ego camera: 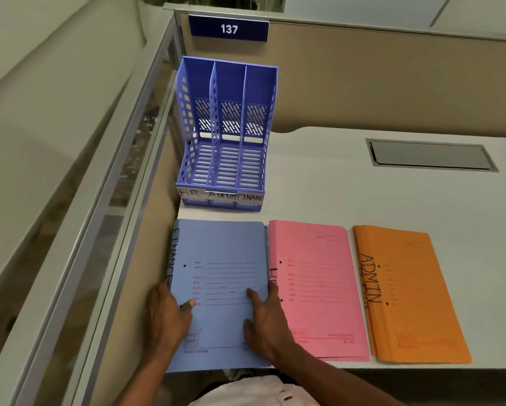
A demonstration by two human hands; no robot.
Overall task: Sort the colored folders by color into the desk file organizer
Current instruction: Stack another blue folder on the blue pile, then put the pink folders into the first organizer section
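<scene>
Both hands, left hand (pixel 169 312) and right hand (pixel 265 317), grip the blue folder stack's (pixel 219 259) long edges; the file organizer (pixel 225 127) stands straight ahead, all slots empty.

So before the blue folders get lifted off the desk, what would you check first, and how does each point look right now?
1. Both hands on the blue folders: ok. The left hand holds the left edge, the right hand the right edge.
2. Whole blue stack gathered: cannot tell, the lower edges are hidden.
3. FINANCE slot of the file organizer free: ok, all three slots look empty.
4. Label matches: ok, the blue spine reads FINANC.
5. Pink folders clear of the grip: not ok, the right hand overlaps their left edge.
</scene>
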